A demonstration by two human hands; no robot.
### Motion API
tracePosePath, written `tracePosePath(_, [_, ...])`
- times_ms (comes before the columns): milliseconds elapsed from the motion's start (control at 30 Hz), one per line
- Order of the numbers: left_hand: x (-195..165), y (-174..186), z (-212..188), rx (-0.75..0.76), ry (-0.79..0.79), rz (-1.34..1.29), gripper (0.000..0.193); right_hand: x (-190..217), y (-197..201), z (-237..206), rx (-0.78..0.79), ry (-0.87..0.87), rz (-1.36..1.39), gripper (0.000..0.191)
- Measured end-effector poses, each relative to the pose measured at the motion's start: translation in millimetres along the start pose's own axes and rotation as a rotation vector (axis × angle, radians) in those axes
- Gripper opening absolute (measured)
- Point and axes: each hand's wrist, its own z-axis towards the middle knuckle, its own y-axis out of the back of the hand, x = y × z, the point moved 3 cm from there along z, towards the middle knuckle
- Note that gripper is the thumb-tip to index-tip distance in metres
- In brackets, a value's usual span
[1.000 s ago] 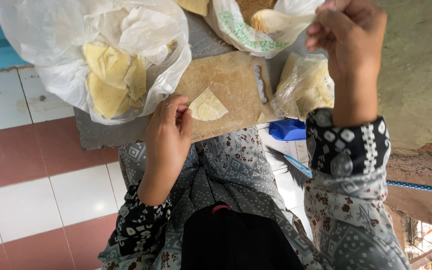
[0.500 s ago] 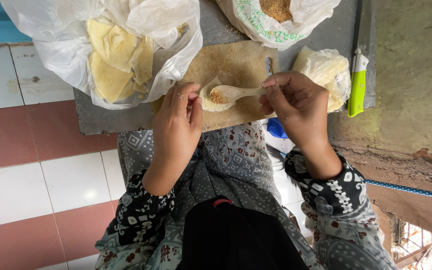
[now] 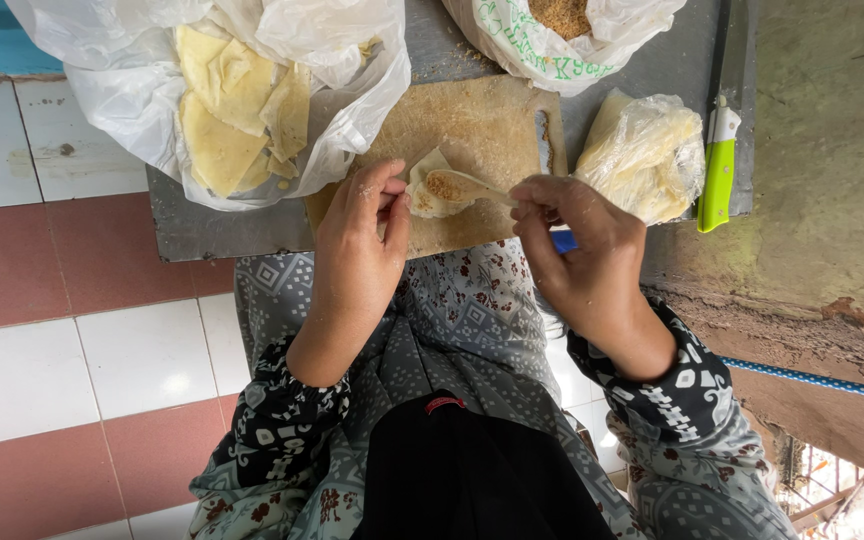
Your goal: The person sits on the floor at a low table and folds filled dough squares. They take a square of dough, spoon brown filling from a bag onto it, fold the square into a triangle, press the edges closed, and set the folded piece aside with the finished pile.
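Tiled floor under me, a wooden board [image 3: 472, 130] on my lap tray.
My left hand [image 3: 362, 235] pinches the pale wrapper [image 3: 430, 200] open; my right hand [image 3: 577, 240] grips a spoon [image 3: 467, 185], tipping brown filling in. Next comes careful folding. Farther off: a bag of wrappers [image 3: 237, 90].

The picture's top edge is cutting off the white plastic bag of brown crumbs [image 3: 562, 35]; the right hand [image 3: 577, 255] is hiding the pale wooden spoon's [image 3: 467, 184] handle end.

Pale yellow wrappers [image 3: 227, 110], brown board [image 3: 472, 130], green-handled knife [image 3: 719, 170], grey floral patterned sleeves [image 3: 282, 420], red-and-white tiles [image 3: 72, 330]
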Motion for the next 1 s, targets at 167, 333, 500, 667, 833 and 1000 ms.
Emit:
tracePosePath(167, [2.8, -3.1, -0.5, 0.016, 0.050, -0.091, 0.041, 8.9, 0.0, -1.9, 0.041, 0.089, -0.088, 0.011])
tracePosePath(333, [2.0, -3.0, -0.9, 0.010, 0.053, -0.098, 0.044, 10.1, -1.7, -5.1, 0.043, 0.117, -0.090, 0.011])
tracePosePath(500, [-0.5, -3.8, 0.1, 0.005, 0.026, -0.103, 0.046, -25.8, 3.4, -4.8, -0.047, -0.098, 0.201, 0.007])
tracePosePath(667, [-4.9, -3.8, 0.1, 0.021, -0.139, 0.066, 0.050, -90.4, 24.1, 30.1, -0.423, 0.004, 0.429, 0.006])
tracePosePath(833, [-3.2, -6.0, 5.9, 0.051, -0.132, 0.135, 0.059, -133.5, 16.0, 101.9, -0.367, -0.039, -0.120, 0.012])
tracePosePath(1000, [-6.6, -5.1, 5.6, 0.034, -0.133, 0.184, 0.061, -92.8, 14.4, 103.7, -0.317, 0.256, -1.103, 0.037])
